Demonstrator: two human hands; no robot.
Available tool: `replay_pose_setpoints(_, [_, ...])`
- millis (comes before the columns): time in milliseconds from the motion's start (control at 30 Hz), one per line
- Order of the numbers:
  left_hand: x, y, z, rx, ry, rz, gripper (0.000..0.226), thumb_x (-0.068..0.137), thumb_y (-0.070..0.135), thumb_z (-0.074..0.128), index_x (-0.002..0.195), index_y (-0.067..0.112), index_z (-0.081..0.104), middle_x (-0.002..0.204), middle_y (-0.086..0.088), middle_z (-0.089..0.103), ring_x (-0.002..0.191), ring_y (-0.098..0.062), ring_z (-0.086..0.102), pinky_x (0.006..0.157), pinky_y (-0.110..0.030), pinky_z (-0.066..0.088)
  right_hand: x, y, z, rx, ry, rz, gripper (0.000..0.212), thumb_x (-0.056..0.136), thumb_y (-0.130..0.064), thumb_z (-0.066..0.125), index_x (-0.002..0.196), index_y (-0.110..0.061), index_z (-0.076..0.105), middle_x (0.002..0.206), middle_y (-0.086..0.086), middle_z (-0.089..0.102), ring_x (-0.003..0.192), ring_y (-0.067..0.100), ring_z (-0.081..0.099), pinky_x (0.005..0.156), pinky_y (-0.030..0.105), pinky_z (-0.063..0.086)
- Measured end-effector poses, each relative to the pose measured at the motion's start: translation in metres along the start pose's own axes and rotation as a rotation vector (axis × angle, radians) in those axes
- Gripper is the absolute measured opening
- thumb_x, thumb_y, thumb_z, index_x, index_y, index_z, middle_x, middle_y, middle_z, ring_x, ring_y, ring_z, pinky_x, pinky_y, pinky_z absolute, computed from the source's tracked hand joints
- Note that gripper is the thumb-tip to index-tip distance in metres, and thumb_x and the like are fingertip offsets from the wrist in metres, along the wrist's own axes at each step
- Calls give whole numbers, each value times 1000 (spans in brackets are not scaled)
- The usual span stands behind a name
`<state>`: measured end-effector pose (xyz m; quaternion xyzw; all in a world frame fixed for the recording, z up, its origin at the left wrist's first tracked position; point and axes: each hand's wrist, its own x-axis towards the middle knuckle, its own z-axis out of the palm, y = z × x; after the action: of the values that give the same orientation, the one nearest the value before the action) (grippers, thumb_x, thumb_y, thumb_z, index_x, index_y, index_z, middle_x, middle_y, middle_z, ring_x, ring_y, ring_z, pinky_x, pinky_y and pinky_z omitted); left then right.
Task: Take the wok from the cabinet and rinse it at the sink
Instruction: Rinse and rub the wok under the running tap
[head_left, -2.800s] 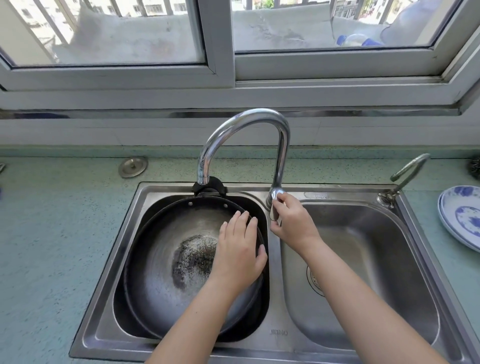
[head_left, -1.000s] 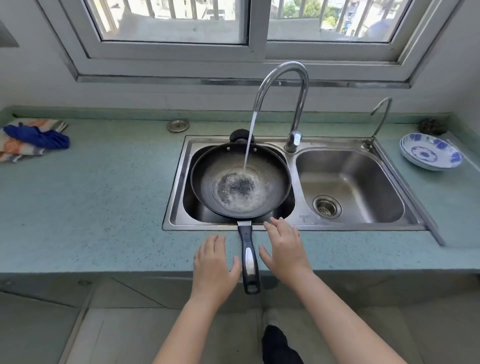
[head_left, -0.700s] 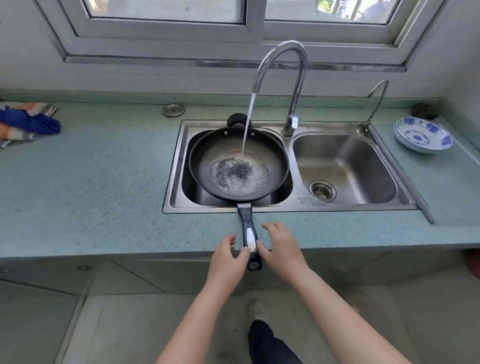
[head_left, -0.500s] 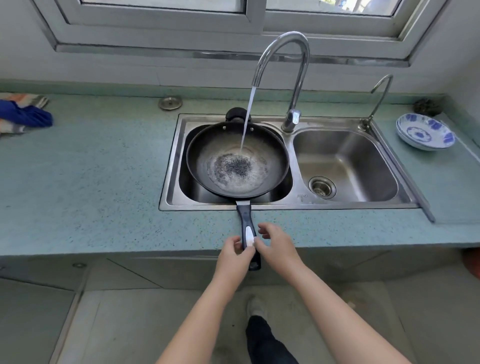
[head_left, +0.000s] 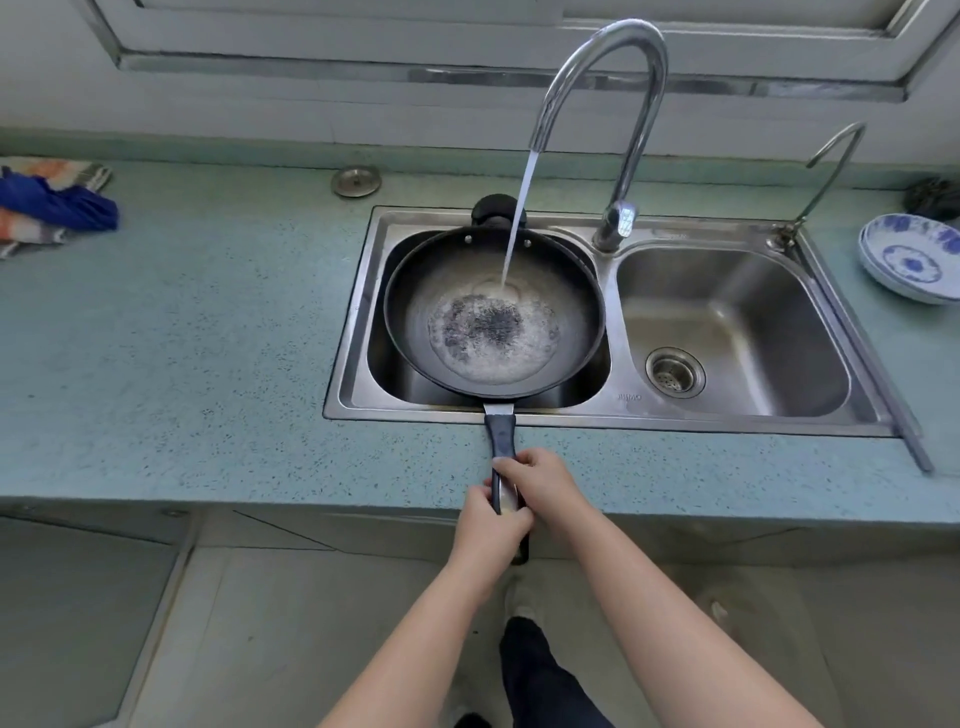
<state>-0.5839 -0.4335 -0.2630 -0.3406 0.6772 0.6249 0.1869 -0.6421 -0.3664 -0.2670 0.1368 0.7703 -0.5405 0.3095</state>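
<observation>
The black wok rests in the left basin of the steel double sink. Its long handle sticks out over the counter's front edge. Water runs from the tall curved tap into the wok and pools over its dark centre. My left hand is closed around the handle near its end. My right hand grips the same handle just ahead of it. The handle's middle is hidden under both hands.
The right basin with its drain stands beside the wok. A small second tap rises at the sink's far right corner. Blue-patterned dishes sit on the counter at right. A blue and orange cloth lies at far left.
The tap was turned on and I stepped back from the sink. Both hands came down either side of the wok handle and closed on it. Water has collected in the wok.
</observation>
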Motion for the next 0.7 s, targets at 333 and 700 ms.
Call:
replay_pose_setpoints(333, [1,11,9,-9,52,-101,10,73,2,55,77,11,56,56,-5,58,44,-13,52,38,-15,39,19,-11,1,434,-286,240,21,91,4,47,71,2,53,49,5,66,47,14,68,50,23,56])
replay_pose_setpoints(700, [6,11,26,35,148,-178,9,67,10,56,58,10,55,36,-1,54,35,-23,54,45,-23,45,32,-14,-4,555,-321,426,30,93,-17,53,65,-7,49,38,-1,52,30,10,50,38,14,44])
